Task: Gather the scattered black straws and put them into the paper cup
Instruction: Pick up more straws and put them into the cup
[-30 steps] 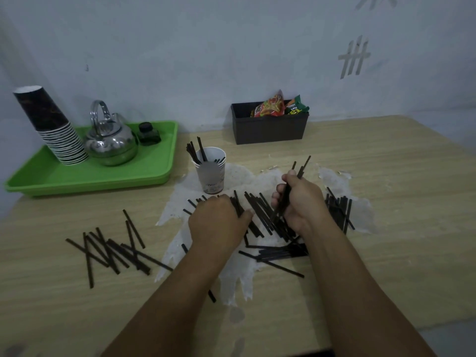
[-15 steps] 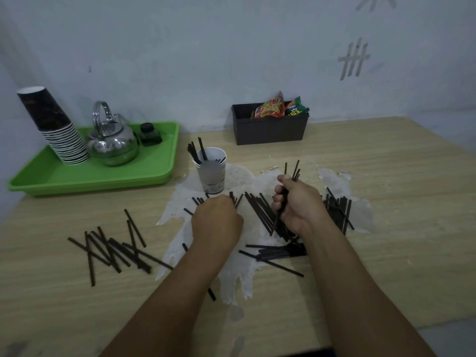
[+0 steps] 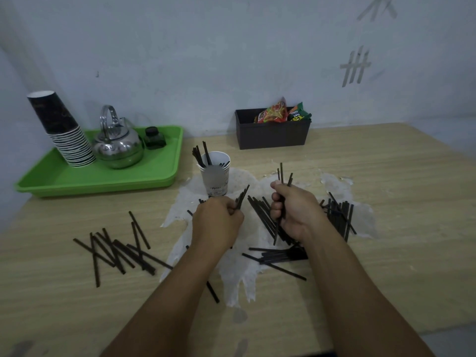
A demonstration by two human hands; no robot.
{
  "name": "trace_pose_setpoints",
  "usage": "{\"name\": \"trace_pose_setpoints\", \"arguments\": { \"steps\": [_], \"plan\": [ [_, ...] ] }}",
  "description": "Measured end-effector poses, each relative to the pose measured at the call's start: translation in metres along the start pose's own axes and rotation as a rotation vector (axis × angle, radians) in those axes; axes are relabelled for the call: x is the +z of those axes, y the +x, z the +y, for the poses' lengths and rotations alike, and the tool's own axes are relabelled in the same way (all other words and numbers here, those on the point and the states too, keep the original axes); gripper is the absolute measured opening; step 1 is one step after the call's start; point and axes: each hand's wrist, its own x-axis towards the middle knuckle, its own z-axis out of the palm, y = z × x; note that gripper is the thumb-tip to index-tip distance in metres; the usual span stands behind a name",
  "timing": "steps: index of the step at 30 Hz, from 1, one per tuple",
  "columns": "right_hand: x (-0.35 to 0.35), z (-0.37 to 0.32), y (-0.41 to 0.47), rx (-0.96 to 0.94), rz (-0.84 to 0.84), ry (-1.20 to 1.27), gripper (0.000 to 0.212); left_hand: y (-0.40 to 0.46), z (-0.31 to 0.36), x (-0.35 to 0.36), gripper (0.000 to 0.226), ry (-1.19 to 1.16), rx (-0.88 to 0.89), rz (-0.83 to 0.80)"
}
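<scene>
Both hands gripping black straws near the paper cup [image 3: 215,177]

Left hand [image 3: 217,219] and right hand [image 3: 296,211] each clutch straws above the surface [image 3: 386,176].

Wooden table [image 3: 386,176], green tray [image 3: 77,180], dark box [image 3: 273,136], paper cup [image 3: 215,176], scattered black straws [image 3: 116,251]
</scene>
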Motion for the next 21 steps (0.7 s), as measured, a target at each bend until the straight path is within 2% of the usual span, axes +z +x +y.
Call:
{"name": "trace_pose_setpoints", "arguments": {
  "steps": [5,9,12,14,17,19,21],
  "plan": [
    [0.003,0.002,-0.006,-0.025,-0.129,-0.118,0.042,0.002,0.009,0.003,0.034,-0.334,-0.033,-0.031],
    [0.005,0.003,-0.010,-0.018,-0.239,-0.145,0.027,0.005,0.014,0.003,0.048,-0.421,-0.002,-0.097],
    [0.007,0.003,-0.011,-0.014,-0.241,-0.159,0.014,0.004,0.015,0.003,0.051,-0.441,0.002,-0.136],
    [0.009,0.003,-0.011,-0.022,-0.212,-0.155,0.017,0.004,0.015,0.003,0.049,-0.440,0.010,-0.129],
    [0.010,0.001,-0.009,-0.044,-0.143,-0.120,0.021,0.003,0.011,-0.001,0.031,-0.327,0.006,-0.004],
    [0.008,-0.002,-0.007,-0.045,-0.115,-0.103,0.021,0.001,0.003,-0.004,0.020,-0.125,0.039,0.121],
    [0.006,-0.004,-0.006,-0.040,-0.084,-0.075,0.021,-0.004,-0.006,-0.006,0.017,0.051,0.056,0.176]
  ]
}}
